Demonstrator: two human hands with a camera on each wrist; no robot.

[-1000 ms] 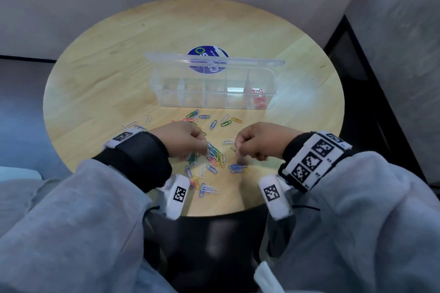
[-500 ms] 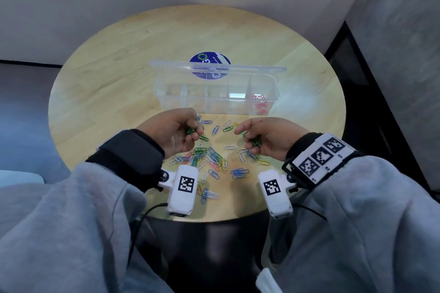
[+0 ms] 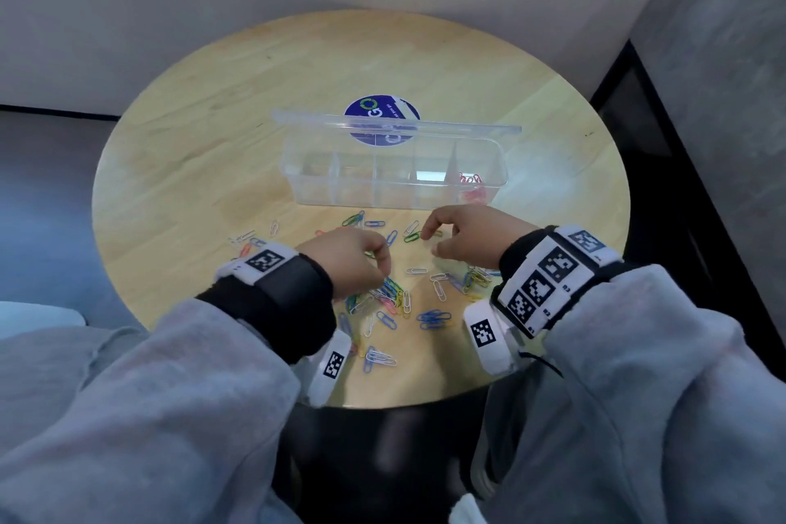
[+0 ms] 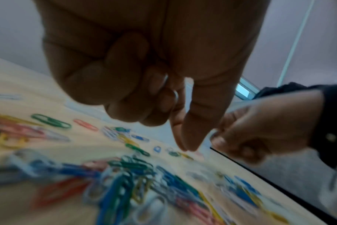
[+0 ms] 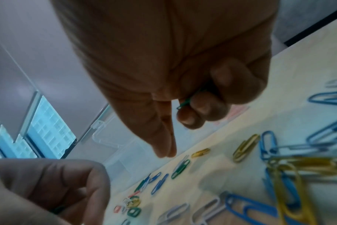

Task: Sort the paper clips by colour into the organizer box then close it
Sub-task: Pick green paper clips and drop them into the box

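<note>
The clear organizer box [image 3: 323,183] stands mid-table with its lid [image 3: 395,125] swung open behind it. Red clips [image 3: 470,188] lie in its rightmost compartment. Several coloured paper clips [image 3: 393,296] are strewn in front of it. My left hand [image 3: 380,264] hovers over the pile, fingers curled round a clip, of which only a glint [image 4: 175,94] and a bit of green [image 5: 58,208] show. My right hand [image 3: 425,232] keeps a green clip [image 5: 185,102] in its curled fingers. Its thumb and forefinger tips [image 5: 166,153] are pressed together just above a green clip [image 5: 180,167] lying on the table.
The round wooden table [image 3: 212,166] carries a blue sticker [image 3: 383,115] behind the box. A bunch of blue clips [image 3: 434,318] and some white ones [image 3: 380,357] lie near the front edge. Walls close in behind and at the right.
Both hands rose from the pile with green clips, then came down again. The right hand has shifted forward towards the box; the left is back over the pile.
</note>
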